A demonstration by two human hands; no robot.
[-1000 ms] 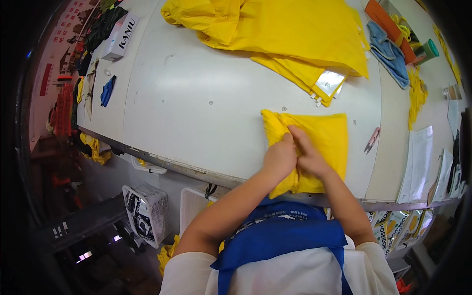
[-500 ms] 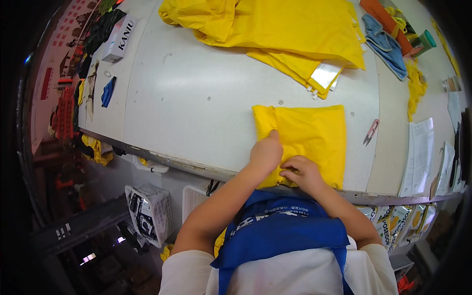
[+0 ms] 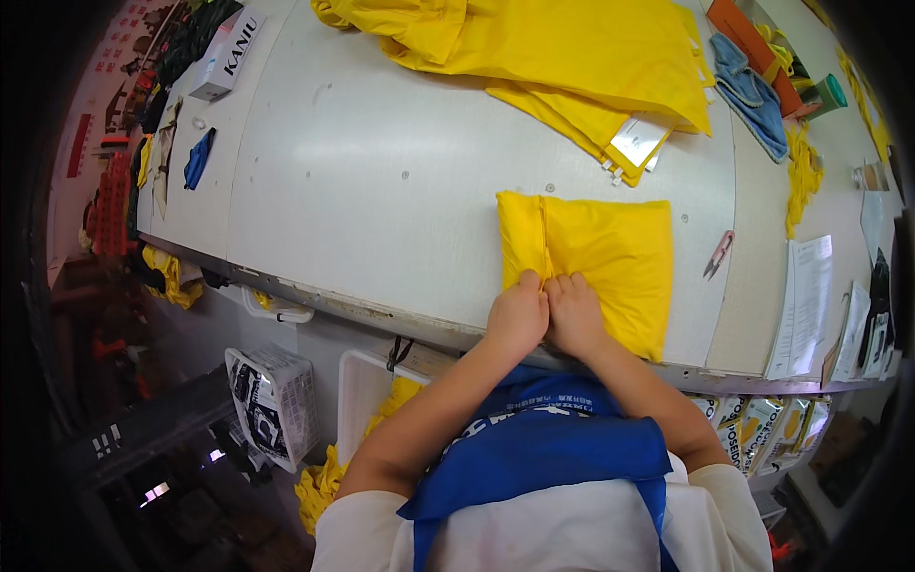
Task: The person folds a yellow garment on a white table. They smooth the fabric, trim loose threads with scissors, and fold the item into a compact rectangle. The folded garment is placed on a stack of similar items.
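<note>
A puffy, square yellow fabric pouch lies at the table's front edge, with a vertical seam or closure near its left side. My left hand is closed, pinching the fabric at the lower part of that seam. Right beside it, my right hand is also closed on the pouch, its curled fingers by the same seam. The two hands touch or nearly touch. Whatever small part lies between the fingertips is hidden.
Yellow garments with a white tag lie at the back. Right of the pouch are pink-handled thread snips and paper sheets. A blue cloth lies back right. Below the table edge stands a white basket.
My right hand has moved up and left to the seam beside my left hand, its fingers now curled closed. My left hand has slid slightly down along the seam.
</note>
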